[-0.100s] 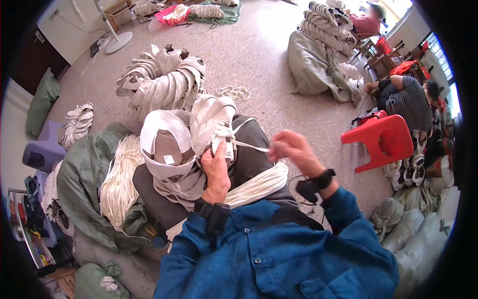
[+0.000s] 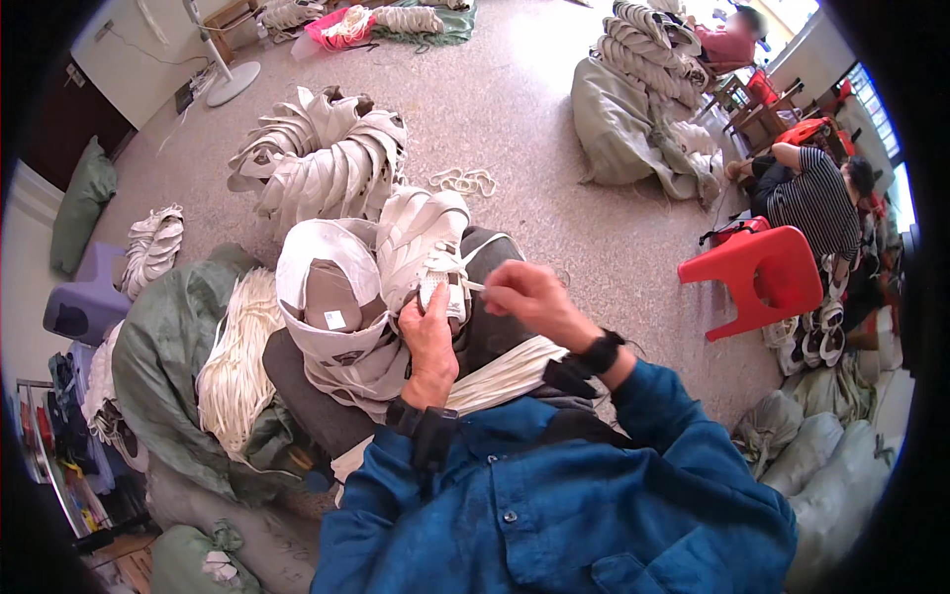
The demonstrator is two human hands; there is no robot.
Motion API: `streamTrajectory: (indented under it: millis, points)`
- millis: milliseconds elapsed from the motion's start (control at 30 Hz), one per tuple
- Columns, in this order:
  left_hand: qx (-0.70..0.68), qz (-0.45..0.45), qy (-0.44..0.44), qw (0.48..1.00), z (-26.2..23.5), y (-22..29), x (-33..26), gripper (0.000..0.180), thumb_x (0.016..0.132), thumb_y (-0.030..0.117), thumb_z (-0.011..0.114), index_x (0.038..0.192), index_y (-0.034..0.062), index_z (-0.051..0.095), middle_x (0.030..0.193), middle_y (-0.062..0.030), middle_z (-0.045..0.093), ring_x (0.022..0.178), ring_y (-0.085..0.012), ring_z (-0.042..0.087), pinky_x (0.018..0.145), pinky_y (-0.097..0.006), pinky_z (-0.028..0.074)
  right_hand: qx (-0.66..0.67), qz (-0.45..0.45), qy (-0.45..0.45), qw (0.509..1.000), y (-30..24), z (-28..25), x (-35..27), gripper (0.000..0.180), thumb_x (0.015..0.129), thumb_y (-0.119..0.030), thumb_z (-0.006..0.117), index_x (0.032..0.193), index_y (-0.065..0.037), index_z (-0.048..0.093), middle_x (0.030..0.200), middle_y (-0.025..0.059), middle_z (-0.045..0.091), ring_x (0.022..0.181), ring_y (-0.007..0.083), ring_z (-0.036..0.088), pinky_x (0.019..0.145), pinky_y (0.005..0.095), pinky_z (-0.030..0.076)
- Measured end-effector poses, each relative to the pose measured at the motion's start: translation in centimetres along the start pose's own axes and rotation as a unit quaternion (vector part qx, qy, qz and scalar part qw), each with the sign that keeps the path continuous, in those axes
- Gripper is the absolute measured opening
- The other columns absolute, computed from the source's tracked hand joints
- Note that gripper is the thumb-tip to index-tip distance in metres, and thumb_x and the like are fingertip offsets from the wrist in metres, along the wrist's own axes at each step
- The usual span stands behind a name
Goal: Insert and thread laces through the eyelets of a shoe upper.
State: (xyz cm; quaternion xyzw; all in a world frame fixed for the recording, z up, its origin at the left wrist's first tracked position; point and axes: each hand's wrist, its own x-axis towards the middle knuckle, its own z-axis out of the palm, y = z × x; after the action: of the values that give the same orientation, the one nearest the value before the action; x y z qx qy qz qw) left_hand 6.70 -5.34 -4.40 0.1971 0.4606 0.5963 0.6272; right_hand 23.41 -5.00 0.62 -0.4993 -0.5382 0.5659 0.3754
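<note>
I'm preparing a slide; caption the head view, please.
Left hand holds a white shoe upper; right hand pinches its lace.

Off-white shoe upper (image 2: 436, 281) beside right knee (image 2: 492, 247); white lace (image 2: 475, 286) stretching rightward from it

A matt, leather-like finish is seen on the white shoe upper (image 2: 416, 230), and soft cloth in the lace (image 2: 474, 286). Smooth, glossy plastic is shown by the red stool (image 2: 790, 279), dull, creased fabric by the green sack (image 2: 158, 371).
</note>
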Motion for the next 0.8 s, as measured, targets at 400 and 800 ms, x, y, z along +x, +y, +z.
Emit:
streamTrajectory:
  millis: [400, 800]
  points:
    - [-0.032, -0.033, -0.012, 0.999, -0.2, 1.0, -0.2, 0.015, 0.094, 0.012, 0.063, 0.102, 0.0018, 0.07, 0.091, 0.0011, 0.068, 0.077, -0.0067, 0.059, 0.068, -0.023, 0.046, -0.218, -0.105, 0.117, 0.963, 1.6, 3.7, 2.7, 0.01, 0.089, -0.008, 0.064, 0.091, 0.002, 0.064, 0.077, 0.0095, 0.066, 0.071, 0.0136, 0.061, 0.064, 0.0306, 0.049]
    - [-0.005, -0.028, -0.008, 1.0, -0.4, 0.8, 0.0, 0.012, 0.095, 0.014, 0.063, 0.097, 0.004, 0.069, 0.085, 0.0028, 0.065, 0.069, -0.0051, 0.056, 0.06, -0.022, 0.043, -0.131, -0.084, 0.09, 0.984, 2.0, 3.7, 2.7, 0.01, 0.088, -0.007, 0.063, 0.09, 0.002, 0.064, 0.074, 0.0128, 0.066, 0.065, 0.0226, 0.064, 0.063, 0.0342, 0.05]
